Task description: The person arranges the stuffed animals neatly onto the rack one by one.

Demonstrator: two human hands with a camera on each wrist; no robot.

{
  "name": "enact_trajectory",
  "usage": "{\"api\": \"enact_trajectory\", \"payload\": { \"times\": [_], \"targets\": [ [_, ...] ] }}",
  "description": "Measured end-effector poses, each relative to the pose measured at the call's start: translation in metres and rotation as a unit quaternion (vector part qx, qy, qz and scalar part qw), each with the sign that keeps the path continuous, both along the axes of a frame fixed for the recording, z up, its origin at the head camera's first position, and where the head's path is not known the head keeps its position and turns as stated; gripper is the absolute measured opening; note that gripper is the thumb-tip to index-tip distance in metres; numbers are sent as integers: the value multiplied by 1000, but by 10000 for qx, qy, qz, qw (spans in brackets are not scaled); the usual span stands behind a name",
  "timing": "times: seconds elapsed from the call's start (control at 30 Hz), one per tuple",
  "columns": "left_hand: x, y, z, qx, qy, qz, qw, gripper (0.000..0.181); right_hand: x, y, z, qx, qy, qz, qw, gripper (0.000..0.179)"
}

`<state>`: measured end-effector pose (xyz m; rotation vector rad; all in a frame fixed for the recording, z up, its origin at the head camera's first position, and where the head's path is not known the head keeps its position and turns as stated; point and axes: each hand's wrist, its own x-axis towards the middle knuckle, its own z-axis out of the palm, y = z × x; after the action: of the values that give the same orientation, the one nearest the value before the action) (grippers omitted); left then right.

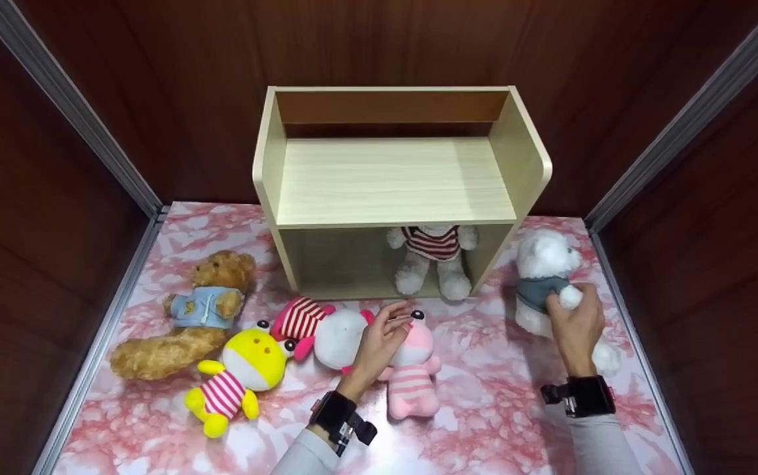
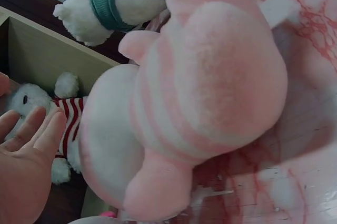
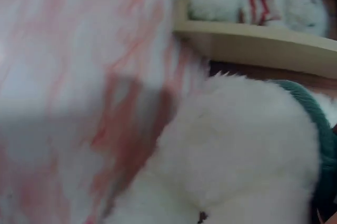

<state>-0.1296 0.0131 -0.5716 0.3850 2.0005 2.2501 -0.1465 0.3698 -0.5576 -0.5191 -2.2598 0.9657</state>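
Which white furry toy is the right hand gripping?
The white toy in the teal top, right of the shelf, in the right hand. The other white toy wears red-and-white stripes and sits in the lower compartment.

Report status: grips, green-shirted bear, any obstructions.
Right grip holds green-shirted bear. Left grip empty, near pink toy. Possible obstruction: striped-shirt bear in lower shelf.

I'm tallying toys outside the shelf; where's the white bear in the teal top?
In the head view, the teal-topped bear is on the right side, beside the shelf, held by the right hand.
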Motion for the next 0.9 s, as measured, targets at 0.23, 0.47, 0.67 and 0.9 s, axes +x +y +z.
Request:
{"api": "enact_trajectory", "payload": {
  "times": [0.23,0.47,0.67,0.9],
  "targets": [
    [-8,3,1,119,259,22,9996,42,12,-14,27,-1567,1257,-253,9793,26],
    [-8,4,18,58,496,-16,9988,45,24,-38,52,-2398,2871,-138,9273,24],
    [-6,8,29,302,666,-95,9973,46,32,-59,72,-2282,3862,-42,8938,22],
    [-6,11,50,402,803,-436,9950,43,34,-81,88,-1737,4616,378,8691,31]
  ]
}}
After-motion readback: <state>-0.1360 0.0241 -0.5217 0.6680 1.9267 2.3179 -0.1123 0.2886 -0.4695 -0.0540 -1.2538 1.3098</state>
